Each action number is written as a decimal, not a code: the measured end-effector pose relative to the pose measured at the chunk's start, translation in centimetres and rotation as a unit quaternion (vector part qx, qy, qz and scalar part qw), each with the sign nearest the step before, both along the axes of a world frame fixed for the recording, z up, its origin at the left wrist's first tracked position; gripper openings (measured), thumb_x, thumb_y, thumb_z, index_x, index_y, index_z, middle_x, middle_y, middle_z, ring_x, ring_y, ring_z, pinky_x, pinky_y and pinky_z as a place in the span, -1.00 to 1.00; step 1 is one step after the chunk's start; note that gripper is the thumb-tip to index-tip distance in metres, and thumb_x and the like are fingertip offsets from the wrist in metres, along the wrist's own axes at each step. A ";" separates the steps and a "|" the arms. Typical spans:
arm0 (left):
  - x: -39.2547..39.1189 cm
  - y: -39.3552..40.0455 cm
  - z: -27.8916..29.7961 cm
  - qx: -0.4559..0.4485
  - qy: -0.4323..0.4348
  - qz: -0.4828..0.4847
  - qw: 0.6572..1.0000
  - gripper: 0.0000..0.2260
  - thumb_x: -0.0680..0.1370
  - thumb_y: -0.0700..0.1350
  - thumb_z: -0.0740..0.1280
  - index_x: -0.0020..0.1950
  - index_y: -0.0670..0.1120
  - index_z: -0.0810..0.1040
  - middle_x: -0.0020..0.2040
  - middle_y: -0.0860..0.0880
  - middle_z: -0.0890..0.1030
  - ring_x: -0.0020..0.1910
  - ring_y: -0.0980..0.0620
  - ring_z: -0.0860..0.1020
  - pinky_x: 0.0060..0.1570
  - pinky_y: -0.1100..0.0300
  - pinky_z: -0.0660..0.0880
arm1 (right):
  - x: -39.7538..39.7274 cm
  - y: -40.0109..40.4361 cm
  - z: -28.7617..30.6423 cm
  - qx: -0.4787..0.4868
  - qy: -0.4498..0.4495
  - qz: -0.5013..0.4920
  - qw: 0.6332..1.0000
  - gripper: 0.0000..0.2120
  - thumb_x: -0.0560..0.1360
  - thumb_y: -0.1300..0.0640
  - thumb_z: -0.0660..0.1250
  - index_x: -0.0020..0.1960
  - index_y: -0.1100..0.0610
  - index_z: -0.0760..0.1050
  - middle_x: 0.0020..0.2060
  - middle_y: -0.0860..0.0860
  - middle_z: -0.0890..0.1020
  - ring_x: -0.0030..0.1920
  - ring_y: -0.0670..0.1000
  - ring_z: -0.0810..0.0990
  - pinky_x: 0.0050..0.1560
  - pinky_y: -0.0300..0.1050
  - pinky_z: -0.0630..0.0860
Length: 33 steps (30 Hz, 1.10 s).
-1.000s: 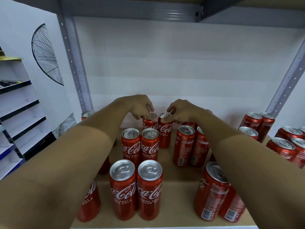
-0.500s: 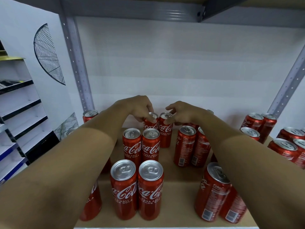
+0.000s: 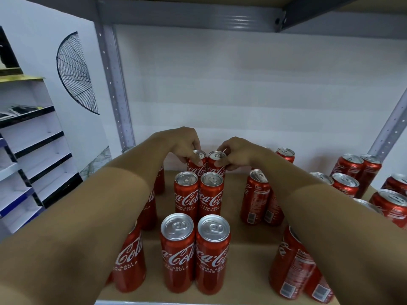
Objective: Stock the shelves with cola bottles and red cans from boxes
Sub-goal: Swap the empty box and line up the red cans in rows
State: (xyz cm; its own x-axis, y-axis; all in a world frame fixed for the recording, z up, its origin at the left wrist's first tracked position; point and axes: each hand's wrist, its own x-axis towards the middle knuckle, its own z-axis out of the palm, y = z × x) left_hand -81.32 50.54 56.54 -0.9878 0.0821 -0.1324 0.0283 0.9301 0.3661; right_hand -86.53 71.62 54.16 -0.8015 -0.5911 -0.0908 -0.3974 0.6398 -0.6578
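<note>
Several slim red cola cans stand on a brown shelf board (image 3: pixel 246 243). Down the middle they form a double column: a front pair (image 3: pixel 195 254), a middle pair (image 3: pixel 199 194), and a back pair by the wall. My left hand (image 3: pixel 184 145) pinches the rim of the back left can (image 3: pixel 197 162). My right hand (image 3: pixel 236 151) pinches the rim of the back right can (image 3: pixel 217 161). Both cans stand upright and side by side, touching. My forearms hide parts of the cans on either side.
More red cans stand to the right (image 3: pixel 255 197) and far right (image 3: pixel 345 183), and some lie partly hidden under my left arm (image 3: pixel 132 258). Grey metal uprights (image 3: pixel 114 89) frame the shelf, with a white back wall. A white rack (image 3: pixel 33 155) stands at the left.
Both hands stay on the two back cans, their fingers lower over the rims. The view has shifted slightly; the cans look pressed closer together.
</note>
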 end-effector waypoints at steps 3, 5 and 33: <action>0.4 -1.3 0.0 0.005 0.001 0.012 1.000 -0.56 0.39 0.02 0.65 0.21 -0.08 0.69 0.16 -0.04 0.68 -0.06 -0.01 0.73 -0.07 0.16 0.69 | 0.4 -1.2 0.0 -0.005 0.001 0.007 1.000 -0.56 0.42 0.15 0.59 0.25 0.21 0.58 0.05 0.15 0.68 -0.03 0.15 0.73 0.04 0.10 0.69; 0.6 -1.9 -0.1 0.007 0.004 0.015 1.000 -0.57 0.40 0.01 0.64 0.21 -0.07 0.69 0.16 -0.05 0.67 -0.07 -0.01 0.73 -0.08 0.17 0.69 | 0.6 -1.8 0.0 -0.005 0.008 0.012 1.000 -0.56 0.43 0.15 0.58 0.25 0.22 0.57 0.06 0.15 0.67 -0.03 0.15 0.73 0.03 0.09 0.69; 1.4 -2.6 -1.0 0.060 0.036 0.003 0.998 -0.56 0.50 0.03 0.55 0.32 -0.09 0.60 0.29 -0.03 0.62 -0.35 0.18 0.65 -0.23 0.32 0.55 | 1.2 -3.0 0.3 0.025 0.023 -0.024 0.999 -0.70 0.48 0.19 0.53 0.18 0.23 0.61 -0.03 0.18 0.70 0.02 0.23 0.70 0.06 0.14 0.67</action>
State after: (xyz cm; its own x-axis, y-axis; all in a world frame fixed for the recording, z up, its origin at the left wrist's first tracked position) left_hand -79.89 47.98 55.56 -0.9949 0.0880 -0.0499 0.0542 0.8803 0.4713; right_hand -85.28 68.65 54.45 -0.8326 -0.5477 -0.0824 -0.3943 0.6907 -0.6062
